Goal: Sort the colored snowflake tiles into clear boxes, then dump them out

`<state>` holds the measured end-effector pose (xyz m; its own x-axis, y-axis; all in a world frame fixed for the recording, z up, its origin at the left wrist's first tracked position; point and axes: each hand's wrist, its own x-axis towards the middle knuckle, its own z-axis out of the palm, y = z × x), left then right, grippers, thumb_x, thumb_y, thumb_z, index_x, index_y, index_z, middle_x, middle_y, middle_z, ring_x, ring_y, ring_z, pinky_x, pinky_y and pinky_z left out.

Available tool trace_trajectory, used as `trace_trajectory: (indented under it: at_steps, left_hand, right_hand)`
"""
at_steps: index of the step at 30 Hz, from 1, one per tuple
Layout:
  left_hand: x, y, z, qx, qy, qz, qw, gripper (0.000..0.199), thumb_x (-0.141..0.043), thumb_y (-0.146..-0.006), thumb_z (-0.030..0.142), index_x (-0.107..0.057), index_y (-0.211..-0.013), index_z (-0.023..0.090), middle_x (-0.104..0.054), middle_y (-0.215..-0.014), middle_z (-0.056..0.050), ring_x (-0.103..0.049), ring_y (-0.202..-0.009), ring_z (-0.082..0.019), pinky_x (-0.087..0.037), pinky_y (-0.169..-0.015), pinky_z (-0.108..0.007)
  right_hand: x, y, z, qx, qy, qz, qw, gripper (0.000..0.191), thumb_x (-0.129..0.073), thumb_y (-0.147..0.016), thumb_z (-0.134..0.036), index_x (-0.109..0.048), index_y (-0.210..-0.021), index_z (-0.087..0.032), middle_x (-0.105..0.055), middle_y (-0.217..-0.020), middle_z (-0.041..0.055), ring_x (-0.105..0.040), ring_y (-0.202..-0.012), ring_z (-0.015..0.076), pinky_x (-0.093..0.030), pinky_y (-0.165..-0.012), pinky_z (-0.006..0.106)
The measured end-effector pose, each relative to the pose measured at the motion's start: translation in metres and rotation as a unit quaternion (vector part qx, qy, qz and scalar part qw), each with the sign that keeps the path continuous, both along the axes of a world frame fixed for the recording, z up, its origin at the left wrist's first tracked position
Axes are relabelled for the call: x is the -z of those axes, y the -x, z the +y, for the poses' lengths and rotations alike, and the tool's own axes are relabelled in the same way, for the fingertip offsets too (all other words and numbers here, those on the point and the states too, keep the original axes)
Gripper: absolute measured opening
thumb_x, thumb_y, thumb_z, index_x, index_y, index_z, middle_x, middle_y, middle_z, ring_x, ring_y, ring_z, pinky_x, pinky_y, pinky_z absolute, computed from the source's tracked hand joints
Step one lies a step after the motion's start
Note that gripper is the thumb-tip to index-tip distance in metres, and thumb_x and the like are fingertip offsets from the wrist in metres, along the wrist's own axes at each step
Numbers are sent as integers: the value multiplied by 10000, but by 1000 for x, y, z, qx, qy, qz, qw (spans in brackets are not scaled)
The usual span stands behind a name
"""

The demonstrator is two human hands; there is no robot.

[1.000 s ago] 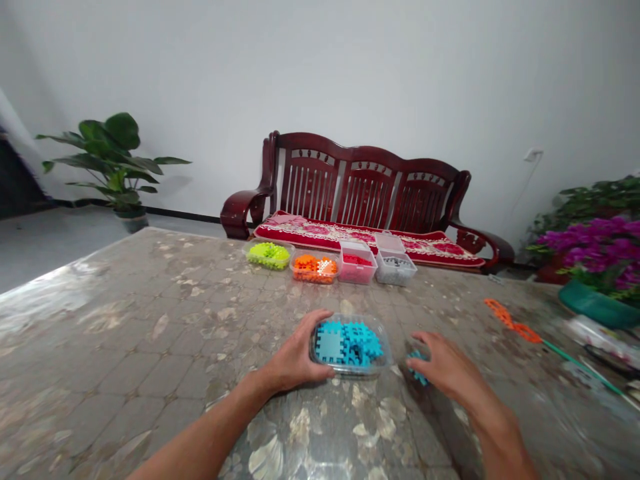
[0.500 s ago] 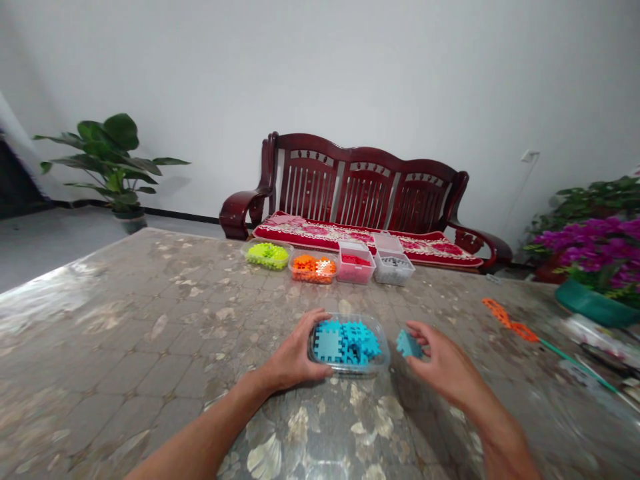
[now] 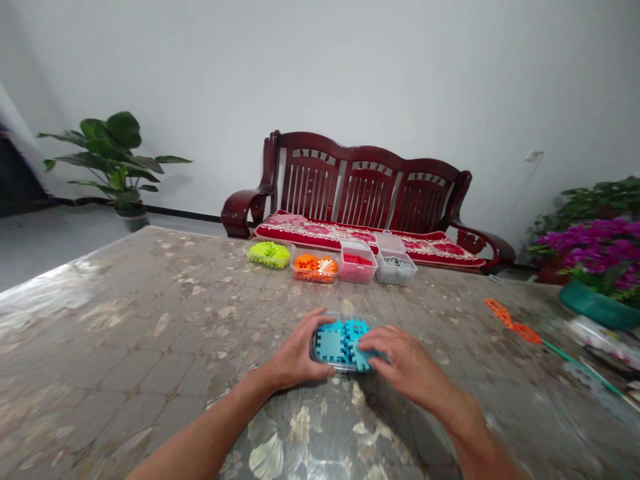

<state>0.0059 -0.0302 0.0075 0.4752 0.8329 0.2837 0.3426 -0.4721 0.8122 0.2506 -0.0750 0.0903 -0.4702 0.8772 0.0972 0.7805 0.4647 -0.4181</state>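
Note:
A clear plastic container (image 3: 342, 367) full of blue notched pieces (image 3: 331, 346) stands on the table in front of me. My left hand (image 3: 300, 350) grips its left end, thumb at the near side and fingers over the far rim. Over the right part of the container, my right hand (image 3: 400, 360) pinches a light blue piece (image 3: 359, 357) that rests on or just above the others. The right end of the container is hidden by that hand.
Farther back stand containers of yellow-green (image 3: 270, 254), orange (image 3: 314, 267), red (image 3: 358, 265) and grey pieces (image 3: 396, 267). To the right are an orange item (image 3: 511, 323) with a green stick and a flower pot (image 3: 599, 305). A wooden bench (image 3: 345, 183) is behind the table.
My right hand has moved left with the blue piece, from beside the container to over its right part. My left hand keeps its hold.

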Motion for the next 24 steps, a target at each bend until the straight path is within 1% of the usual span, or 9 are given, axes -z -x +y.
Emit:
trace_trajectory:
  at_steps: [3, 9, 13, 21, 24]
  left_hand:
    - [1, 0, 0, 4, -1, 1, 1000, 799, -842, -599, 210, -503, -1322, 188, -354, -1527, -174, -330, -1437, -351, -307, -1179, -490]
    - [3, 2, 2, 15, -5, 0, 1000, 734, -857, -604, 227, -552, -1271, 215, -348, -1524, -155, -326, -1438, -364, -308, -1172, -500]
    - [4, 2, 3, 15, 1, 2, 1000, 748, -858, -600, 227, -550, -1282, 222, -339, -1532, -156, -323, -1438, -375, -307, -1168, -517]
    - [4, 2, 2, 11, -2, 13, 1000, 739, -854, -604, 205, -563, -1283, 222, -335, -1542, -155, -334, -1436, -370, -316, -1166, -503]
    - [4, 3, 3, 12, 2, 16, 1000, 725, -850, -611, 216, -568, -1279, 225, -331, -1546, -158, -335, -1435, -372, -327, -1158, -508]
  right_hand:
    - [1, 1, -1, 9, -7, 7, 1000, 304, -649, -834, -144, -713, -1111, -251, -707, -1164, 21, -599, -1099, 207, -435, -992, 366]
    - [9, 6, 4, 10, -30, 17, 999, 279, -586, -843, -94, -728, -1025, -250, -700, -1098, 35, -605, -1056, 213, -459, -955, 379]
    - [16, 5, 7, 12, -49, 38, 998, 344, -584, -824, -87, -706, -1103, -248, -681, -1128, 53, -598, -1068, 218, -467, -953, 380]
    - [12, -2, 10, -5, -47, 5, 999, 297, -575, -836, -85, -722, -1035, -249, -702, -1070, 28, -583, -1041, 214, -440, -956, 380]
    - [14, -6, 13, -6, -46, 17, 999, 287, -569, -833, -83, -725, -1008, -248, -714, -1052, 26, -591, -1033, 210, -439, -954, 373]
